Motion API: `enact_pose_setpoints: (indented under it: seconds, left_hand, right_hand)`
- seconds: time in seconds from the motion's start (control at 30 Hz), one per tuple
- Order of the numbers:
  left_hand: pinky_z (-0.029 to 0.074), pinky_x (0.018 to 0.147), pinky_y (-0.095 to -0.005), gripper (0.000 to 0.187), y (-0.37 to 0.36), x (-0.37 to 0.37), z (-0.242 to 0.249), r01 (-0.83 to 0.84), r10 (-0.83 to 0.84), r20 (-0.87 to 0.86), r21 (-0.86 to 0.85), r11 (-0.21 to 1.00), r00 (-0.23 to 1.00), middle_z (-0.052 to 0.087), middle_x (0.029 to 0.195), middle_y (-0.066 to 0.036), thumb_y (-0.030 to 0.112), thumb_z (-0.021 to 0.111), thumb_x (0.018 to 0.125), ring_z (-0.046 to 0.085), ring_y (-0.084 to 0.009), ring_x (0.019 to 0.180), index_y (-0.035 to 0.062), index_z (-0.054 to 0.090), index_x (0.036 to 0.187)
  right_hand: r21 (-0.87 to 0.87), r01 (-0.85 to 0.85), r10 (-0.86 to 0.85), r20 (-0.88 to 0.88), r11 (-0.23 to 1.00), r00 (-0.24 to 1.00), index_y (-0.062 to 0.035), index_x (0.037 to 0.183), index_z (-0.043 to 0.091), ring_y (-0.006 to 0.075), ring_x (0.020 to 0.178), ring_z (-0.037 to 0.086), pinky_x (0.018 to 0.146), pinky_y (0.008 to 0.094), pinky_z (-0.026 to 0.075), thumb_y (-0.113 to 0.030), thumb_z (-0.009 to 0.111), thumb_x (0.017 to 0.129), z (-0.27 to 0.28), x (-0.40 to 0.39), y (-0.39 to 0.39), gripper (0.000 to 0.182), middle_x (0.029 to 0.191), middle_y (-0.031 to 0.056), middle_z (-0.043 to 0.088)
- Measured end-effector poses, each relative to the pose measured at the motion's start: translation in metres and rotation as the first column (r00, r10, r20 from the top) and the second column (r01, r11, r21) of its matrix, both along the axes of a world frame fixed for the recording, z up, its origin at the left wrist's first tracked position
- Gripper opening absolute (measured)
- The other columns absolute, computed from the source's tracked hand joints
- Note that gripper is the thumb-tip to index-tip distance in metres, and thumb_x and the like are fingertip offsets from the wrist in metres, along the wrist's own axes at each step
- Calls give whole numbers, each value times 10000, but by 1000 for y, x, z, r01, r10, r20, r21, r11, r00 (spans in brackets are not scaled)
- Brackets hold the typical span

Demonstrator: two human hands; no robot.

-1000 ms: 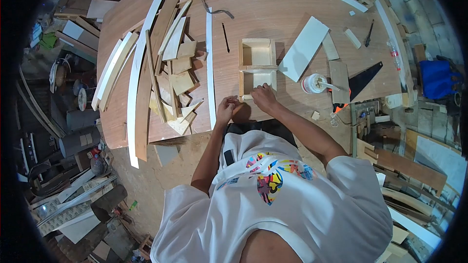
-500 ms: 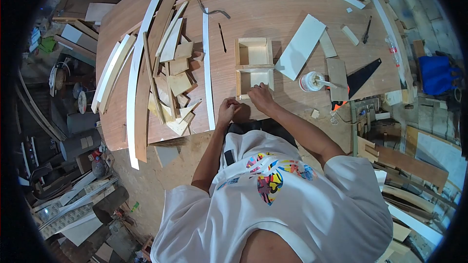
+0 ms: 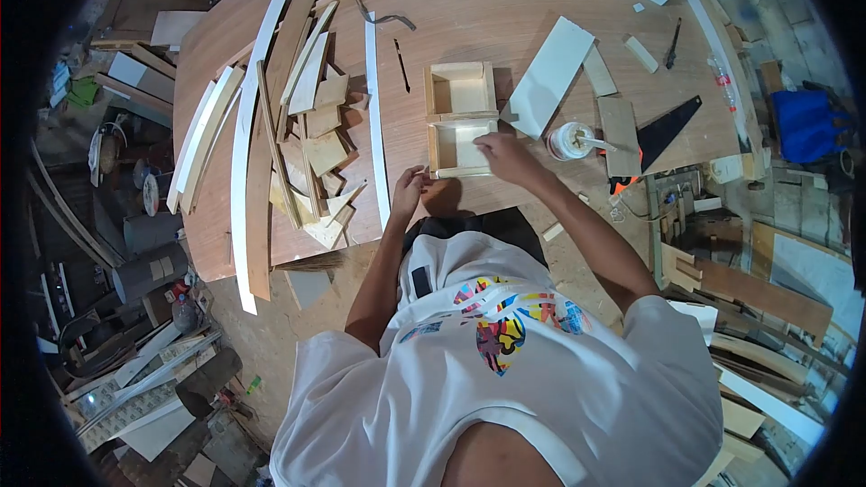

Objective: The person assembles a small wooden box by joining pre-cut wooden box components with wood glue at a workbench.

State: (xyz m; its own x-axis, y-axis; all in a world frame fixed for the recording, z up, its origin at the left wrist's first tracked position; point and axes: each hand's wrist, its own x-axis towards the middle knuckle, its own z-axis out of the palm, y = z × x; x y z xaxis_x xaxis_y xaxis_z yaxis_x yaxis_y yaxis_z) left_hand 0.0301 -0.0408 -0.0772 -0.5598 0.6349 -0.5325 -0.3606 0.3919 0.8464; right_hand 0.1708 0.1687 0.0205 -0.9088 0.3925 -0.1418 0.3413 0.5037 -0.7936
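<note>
A small wooden box frame point(image 3: 461, 116) with two open compartments lies on the table in front of me. My left hand point(image 3: 411, 189) is at its front left corner, fingers curled together and seemingly pinching the edge. At the right side of the nearer compartment is my right hand point(image 3: 507, 160), its bent fingertips over the wall. My palm hides part of that wall. Right of the box lies a white board point(image 3: 548, 77). A white tub point(image 3: 570, 141) with a stick in it stands near my right forearm.
Wood offcuts point(image 3: 325, 153) and long strips point(image 3: 257, 144) crowd the table's left side. A handsaw point(image 3: 666, 133) lies at the right edge, beside a flat wood piece point(image 3: 619, 131). A thin dark tool point(image 3: 402, 66) lies beyond the box. Timber point(image 3: 758, 298) is stacked at lower right.
My right hand has moved from the box's front wall to its right wall. My left hand has come up slightly to the front left corner. The view has shifted a little.
</note>
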Motion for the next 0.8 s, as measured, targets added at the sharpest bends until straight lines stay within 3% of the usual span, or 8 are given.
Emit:
enact_pose_setpoints:
  seconds: [0.03,0.07,0.17,0.27,0.33,0.43,0.53,0.8]
  left_hand:
    - [473,800,-335,359,0,-2,0,39,-39,-13,21,999,999,598,1007,-146,114,462,882,578,-218,924,-29,458,1211]
    - [473,800,-335,359,2,-2,0,36,-35,-9,23,999,999,598,1007,-146,114,462,882,578,-218,924,-29,458,1211]
    - [469,815,-320,441,10,0,-3,203,-226,-291,-106,973,930,585,1036,-164,173,543,854,582,-216,925,-50,432,1218]
    - [476,806,-326,527,21,11,22,173,-198,-326,-106,979,924,588,1012,-180,257,642,811,585,-227,917,-63,453,1185]
    - [481,790,-325,576,28,14,34,154,-205,-347,-167,974,915,588,1002,-185,301,675,785,585,-230,908,-65,458,1173]
    - [491,737,-316,665,32,15,28,119,-192,-393,-202,972,899,591,955,-183,361,739,722,587,-223,843,-82,471,1138]
    - [496,689,-307,713,32,15,26,97,-159,-403,-169,981,901,594,911,-174,386,771,682,589,-212,779,-102,477,1111]
    - [503,686,-302,797,31,9,10,110,-167,-372,-170,979,913,595,918,-173,440,787,649,597,-209,788,-102,460,1132]
  right_hand:
    - [90,28,-17,-124,996,992,32,970,629,352,838,612,748,394,478,-90,545,823,-2,8,5,208,901,221,630]
    - [92,24,-13,-120,995,993,32,970,629,352,838,612,748,394,478,-90,545,823,-2,13,8,208,901,221,630]
    - [80,39,-36,-37,996,999,35,970,630,348,855,610,747,397,478,-64,540,807,3,25,10,211,906,216,630]
    - [143,0,7,-48,990,999,23,976,632,347,867,602,793,405,457,-29,524,780,-1,28,1,229,905,211,631]
    - [369,-123,171,-98,921,980,16,943,645,320,852,609,838,407,423,21,531,699,-2,26,-6,270,880,200,637]
    - [484,-202,282,-98,851,954,-11,871,645,287,829,608,855,392,396,0,552,685,-18,19,-18,208,830,162,638]
    - [540,-351,337,129,765,933,-13,841,631,296,816,599,837,394,396,-34,538,710,-28,13,-23,161,814,160,632]
    - [542,-371,356,137,754,924,-29,739,621,305,738,604,850,399,389,-54,567,720,-42,7,-20,63,654,159,607]
